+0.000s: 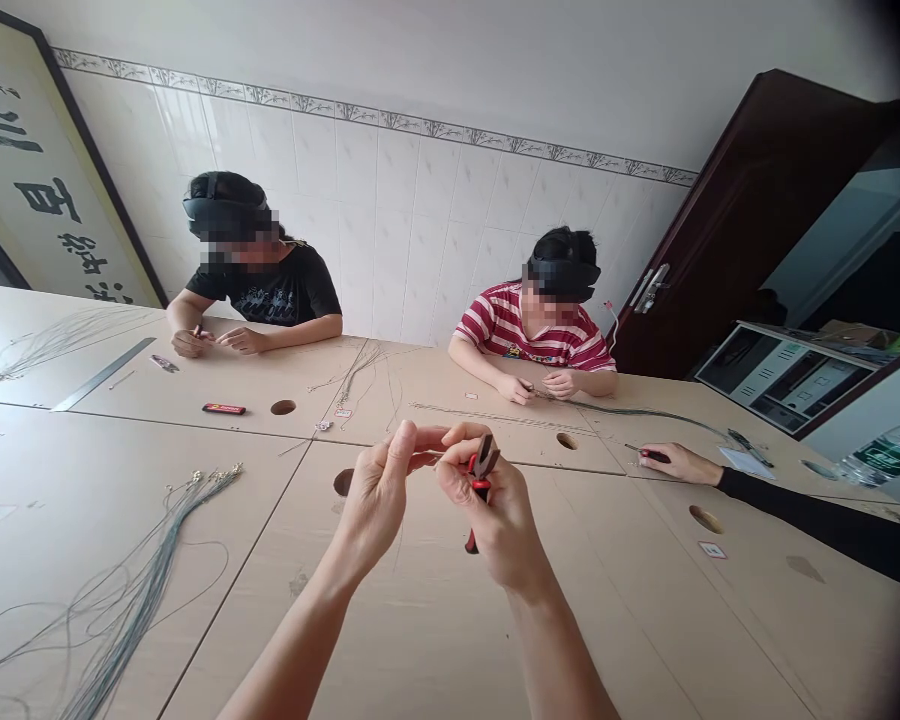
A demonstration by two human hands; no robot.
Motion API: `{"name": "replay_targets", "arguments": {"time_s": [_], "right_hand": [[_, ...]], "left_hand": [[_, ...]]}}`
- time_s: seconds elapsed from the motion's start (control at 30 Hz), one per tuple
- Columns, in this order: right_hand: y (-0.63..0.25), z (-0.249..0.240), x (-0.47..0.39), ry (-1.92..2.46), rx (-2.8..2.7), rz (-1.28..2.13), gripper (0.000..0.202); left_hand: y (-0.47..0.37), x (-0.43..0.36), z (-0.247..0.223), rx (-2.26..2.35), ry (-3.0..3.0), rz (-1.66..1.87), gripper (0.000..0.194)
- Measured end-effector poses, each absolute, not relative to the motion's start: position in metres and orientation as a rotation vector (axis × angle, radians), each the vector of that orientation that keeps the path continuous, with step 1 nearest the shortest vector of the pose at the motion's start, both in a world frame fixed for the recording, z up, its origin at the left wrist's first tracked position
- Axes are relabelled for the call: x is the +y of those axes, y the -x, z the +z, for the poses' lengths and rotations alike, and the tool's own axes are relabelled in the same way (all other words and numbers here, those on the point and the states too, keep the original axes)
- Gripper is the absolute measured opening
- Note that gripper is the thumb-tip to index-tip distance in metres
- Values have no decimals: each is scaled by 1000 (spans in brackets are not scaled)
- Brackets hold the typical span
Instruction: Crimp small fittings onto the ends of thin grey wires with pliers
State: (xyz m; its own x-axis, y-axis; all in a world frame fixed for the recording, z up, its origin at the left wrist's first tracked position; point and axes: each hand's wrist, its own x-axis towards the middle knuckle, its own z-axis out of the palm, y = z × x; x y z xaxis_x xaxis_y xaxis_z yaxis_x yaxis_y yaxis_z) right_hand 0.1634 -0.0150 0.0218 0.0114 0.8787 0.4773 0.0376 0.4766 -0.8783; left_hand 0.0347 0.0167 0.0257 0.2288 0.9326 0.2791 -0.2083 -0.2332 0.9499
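Above the table, my right hand (506, 525) is closed around a pair of pliers (485, 460) with red and black handles, its jaws pointing up. My left hand (379, 495) is held close beside it, fingers curled toward the right fingertips. Something thin seems pinched between the fingers of both hands, too fine to make out. On the table to the left lies a bundle of grey-green cords (157, 560) with small metal ends gathered at the top.
Two people sit across the table (390, 640), working with their hands. From the right reaches another person's hand (675, 465) with a red-handled tool. More cords (360, 372), a steel ruler (105, 373), a red and black packet (223, 409), cable holes and a water bottle (886, 455) are around.
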Motion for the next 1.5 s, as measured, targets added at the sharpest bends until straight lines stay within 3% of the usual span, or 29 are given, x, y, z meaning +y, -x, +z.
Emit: {"name": "replay_targets", "arguments": {"time_s": [0.23,0.53,1.5], "right_hand": [[-166,23,-12,970,-1448,566,16],[-164,27,-15,1017,-1524,369,13],[-176,23,-17,1109,-1702,421,5]], "left_hand": [[-34,15,23,987,-1556,1345,45],[-32,8,30,961,-1453,1300,16],[-19,10,38,1021,-1440,1090,22]]}}
